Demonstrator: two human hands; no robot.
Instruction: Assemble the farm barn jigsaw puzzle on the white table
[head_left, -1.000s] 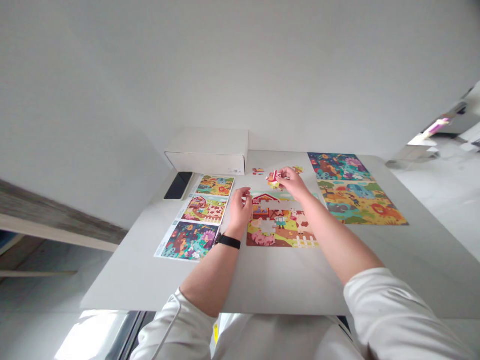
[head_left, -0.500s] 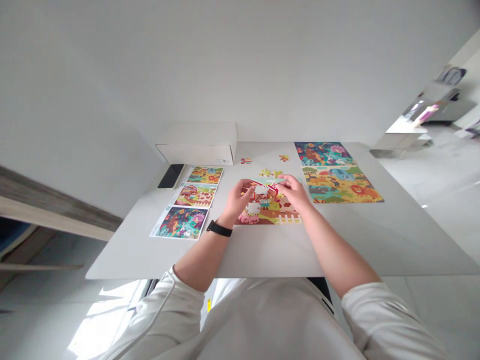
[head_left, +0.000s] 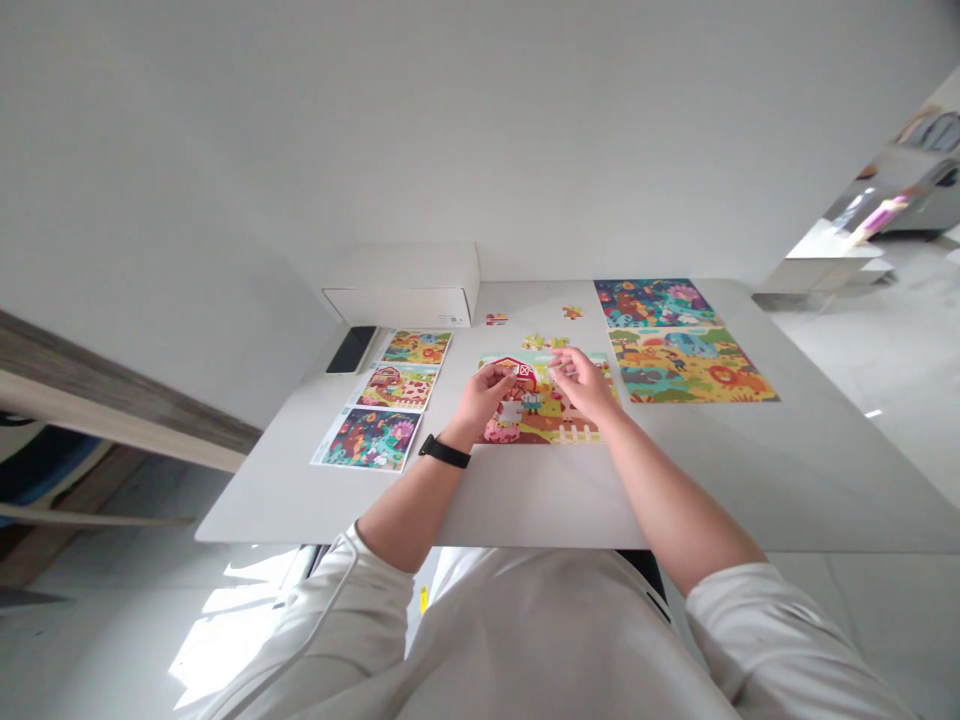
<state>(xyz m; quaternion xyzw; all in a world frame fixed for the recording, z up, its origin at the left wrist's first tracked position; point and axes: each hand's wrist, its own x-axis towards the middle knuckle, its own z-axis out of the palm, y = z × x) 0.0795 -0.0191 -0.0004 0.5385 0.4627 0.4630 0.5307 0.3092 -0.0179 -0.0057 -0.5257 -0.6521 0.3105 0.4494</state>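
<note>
Tabletop: a pale grey table (head_left: 712, 480) spread across the middle of the frame, its rounded left corner at lower left, its far edge near a plain white wall (head_left: 525, 140).
Farm puzzle: the farm jigsaw puzzle (head_left: 551, 410) lay flat at the centre of the frame, showing a red barn, a cow and a white fence; a pale gap showed beside the left fingers.
Left hand: the left hand (head_left: 484, 395) was bent over the barn side, thumb and fingers drawn together; whether they gripped a piece could not be told. A black wristband (head_left: 446, 452) circled its wrist.
Right hand: the right hand (head_left: 585, 385) was half curled over the puzzle's upper part, thumb near forefinger; whether a piece was between them could not be told.
Loose pieces: yellow-green pieces (head_left: 545, 343) lay just above the puzzle, a red-and-white piece (head_left: 496, 319) and an orange piece (head_left: 572, 312) higher up.
Left of centre: a white carton (head_left: 397, 303), a dark-screened smartphone (head_left: 351, 350) and small printed pictures (head_left: 397, 386) in a column.
Right of centre: a night-jungle picture (head_left: 656, 303) above a savanna picture (head_left: 691, 364).
Room: sunlight struck the floor (head_left: 225, 630) at lower left; a wooden beam (head_left: 127, 400) slanted above it.
</note>
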